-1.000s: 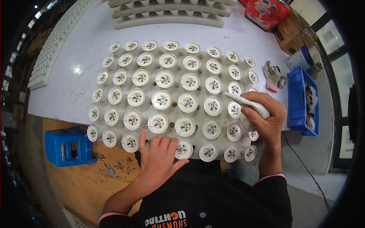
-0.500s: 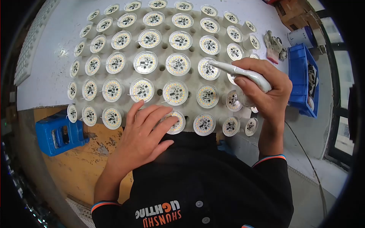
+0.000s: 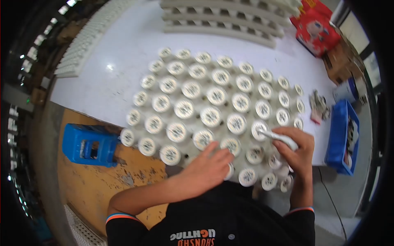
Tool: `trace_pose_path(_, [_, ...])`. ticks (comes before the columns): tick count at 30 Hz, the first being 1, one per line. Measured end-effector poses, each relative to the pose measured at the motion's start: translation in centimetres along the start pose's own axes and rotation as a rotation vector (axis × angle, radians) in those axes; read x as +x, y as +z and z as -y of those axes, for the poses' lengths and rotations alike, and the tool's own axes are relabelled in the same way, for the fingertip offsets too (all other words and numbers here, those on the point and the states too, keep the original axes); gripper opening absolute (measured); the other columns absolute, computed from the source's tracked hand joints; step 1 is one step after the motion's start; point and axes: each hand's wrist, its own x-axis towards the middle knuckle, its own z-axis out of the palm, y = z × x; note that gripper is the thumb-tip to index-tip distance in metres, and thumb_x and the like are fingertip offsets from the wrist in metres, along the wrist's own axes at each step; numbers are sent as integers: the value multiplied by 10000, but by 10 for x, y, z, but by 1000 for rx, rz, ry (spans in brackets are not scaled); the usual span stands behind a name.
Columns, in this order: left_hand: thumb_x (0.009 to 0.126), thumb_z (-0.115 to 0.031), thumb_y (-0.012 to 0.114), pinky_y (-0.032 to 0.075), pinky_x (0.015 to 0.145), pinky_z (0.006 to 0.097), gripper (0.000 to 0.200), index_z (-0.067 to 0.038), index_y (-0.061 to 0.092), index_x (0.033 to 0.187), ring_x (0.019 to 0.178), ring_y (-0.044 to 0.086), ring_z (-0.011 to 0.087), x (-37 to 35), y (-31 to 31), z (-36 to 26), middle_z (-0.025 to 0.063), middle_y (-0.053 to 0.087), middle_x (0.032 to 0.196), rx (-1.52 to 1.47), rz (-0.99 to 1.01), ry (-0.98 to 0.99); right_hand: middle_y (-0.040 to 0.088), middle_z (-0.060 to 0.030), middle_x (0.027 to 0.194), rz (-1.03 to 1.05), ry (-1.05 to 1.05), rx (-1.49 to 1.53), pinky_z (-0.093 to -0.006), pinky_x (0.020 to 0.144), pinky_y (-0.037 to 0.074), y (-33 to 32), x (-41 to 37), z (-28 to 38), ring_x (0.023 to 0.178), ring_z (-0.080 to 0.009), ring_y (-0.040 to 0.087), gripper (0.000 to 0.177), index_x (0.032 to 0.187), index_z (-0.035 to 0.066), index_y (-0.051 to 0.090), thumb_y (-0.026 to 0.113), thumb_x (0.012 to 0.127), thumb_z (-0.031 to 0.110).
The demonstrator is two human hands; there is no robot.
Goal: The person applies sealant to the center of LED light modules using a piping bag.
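Rows of white lamp cups topped with round LED boards (image 3: 211, 117) stand upright in a pale holed tray (image 3: 187, 148). My right hand (image 3: 298, 153) is closed around a white tapered tube (image 3: 284, 138). Its narrow tip points left and meets, or hovers just over, one LED board (image 3: 258, 131) on the right side of the tray; contact is hard to judge. My left hand (image 3: 207, 170) lies over the front rows, palm down, with fingers extended close to another board (image 3: 230, 146). Nothing shows in that hand, and it hides some cups beneath it.
Stacked pale trays (image 3: 217, 24) stand at the back of the white table (image 3: 119, 82), with another long tray (image 3: 88, 43) at the left. Gloves (image 3: 318, 107) lie right, beside a blue bin (image 3: 342, 137). A red bag (image 3: 316, 30) sits back right. A blue stool (image 3: 88, 145) is left.
The view has shifted, showing more of the table's back, and is blurrier. The tube's tip stays at a board on the right. My left hand still lies over the front rows, now angled further right.
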Motion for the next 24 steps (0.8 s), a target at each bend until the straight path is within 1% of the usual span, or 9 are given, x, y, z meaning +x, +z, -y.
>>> trace_pose_path(1, [723, -142, 636, 322, 1101, 518, 173, -27, 661, 849, 1213, 504, 265, 1, 2, -1, 128, 586, 1189, 59, 3, 13, 747, -107, 923, -5, 1, 8, -306, 744, 542, 0, 1, -1, 815, -218, 718, 240, 973, 26, 746, 791, 737, 40])
trace_pose_path(4, [752, -155, 621, 323, 1101, 515, 180, -29, 682, 865, 1189, 505, 250, 3, 2, -9, 114, 590, 1157, 118, 93, 8, 741, -105, 886, 26, 57, 36, -299, 695, 536, 1, 7, -5, 760, -194, 709, 239, 981, 30, 740, 780, 746, 45])
trace_pose_path(7, [774, -169, 616, 329, 1100, 502, 201, -34, 692, 902, 1156, 508, 235, 3, 1, -16, 100, 593, 1117, 242, 74, 13, 735, -100, 866, -6, 18, 63, -291, 668, 528, 7, 14, -9, 730, -179, 699, 239, 985, 32, 738, 777, 750, 41])
trace_pose_path(10, [789, -173, 612, 347, 1091, 480, 211, -35, 695, 927, 1129, 513, 221, 4, 4, -23, 86, 595, 1069, 279, 56, 19, 730, -97, 856, 24, 34, 74, -288, 659, 523, 7, 19, -11, 721, -172, 692, 241, 992, 32, 738, 776, 754, 40])
trace_pose_path(13, [793, -175, 604, 356, 1086, 464, 215, -31, 688, 928, 1095, 522, 226, 8, 5, -23, 70, 589, 1000, 283, 115, 21, 727, -96, 851, 47, 18, 69, -289, 662, 524, 6, 24, -11, 727, -167, 691, 243, 1000, 31, 737, 775, 760, 37])
trace_pose_path(16, [782, -172, 604, 430, 959, 400, 182, -37, 670, 884, 975, 544, 207, 9, 6, -22, 54, 566, 892, 302, 92, 35, 729, -95, 852, 37, 3, 71, -290, 666, 527, 7, 25, -17, 728, -168, 693, 243, 1000, 32, 739, 779, 761, 42])
trace_pose_path(19, [754, -161, 615, 445, 730, 313, 113, -60, 618, 804, 783, 548, 170, 7, 11, -23, 46, 537, 812, 282, 55, -26, 732, -100, 860, 22, 5, 75, -291, 670, 529, 7, 23, -21, 734, -171, 696, 248, 1006, 33, 739, 781, 762, 49])
trace_pose_path(22, [735, -155, 622, 373, 571, 275, 102, -76, 563, 759, 630, 515, 136, 8, 12, -22, 34, 518, 748, 229, 33, -13, 736, -105, 872, 40, 26, 75, -292, 673, 532, 7, 23, -22, 743, -174, 700, 256, 1015, 34, 739, 782, 763, 55])
trace_pose_path(24, [736, -154, 623, 377, 557, 272, 109, -78, 546, 755, 598, 517, 137, 11, 20, -21, 31, 518, 728, 218, -18, 28, 738, -107, 881, 68, 60, 79, -294, 677, 533, 6, 24, -18, 750, -176, 702, 261, 1019, 34, 740, 782, 763, 58])
